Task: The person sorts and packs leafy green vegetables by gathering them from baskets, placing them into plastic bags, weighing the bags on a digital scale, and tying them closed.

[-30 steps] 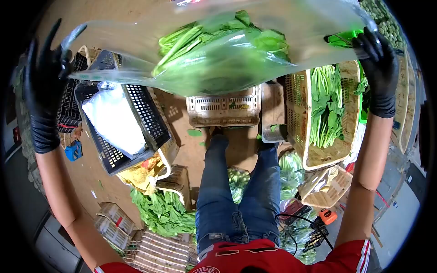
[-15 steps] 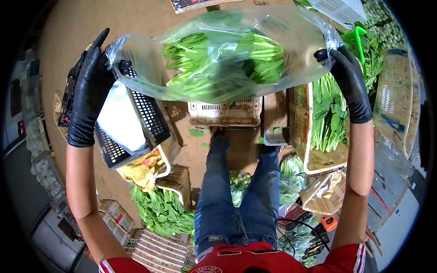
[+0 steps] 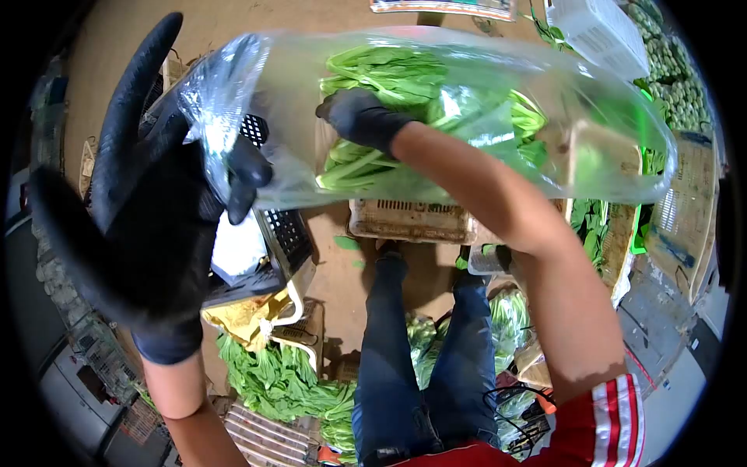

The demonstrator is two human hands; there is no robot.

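Observation:
A large clear plastic bag [image 3: 482, 167] stretches across the top middle, with bunches of leafy greens [image 3: 389, 74] showing inside and through it. My left hand [image 3: 156, 202], in a black glove, pinches the gathered left edge of the bag between thumb and finger; its other fingers are spread. My right hand [image 3: 362, 121], also black-gloved, reaches across to the middle of the bag, among the greens. Its fingers are curled, and whatever they hold is hidden.
Below the bag sits a light crate [image 3: 412, 222]. At the left, a black crate [image 3: 284, 237] holds a white bag [image 3: 237, 249]. Greens [image 3: 268, 381] lie lower left. A white basket [image 3: 597, 35] and a worn tan crate [image 3: 681, 210] are at the right.
My right hand has let go of the bag's right edge and moved left to the greens. My left hand has come nearer, still pinching the bag.

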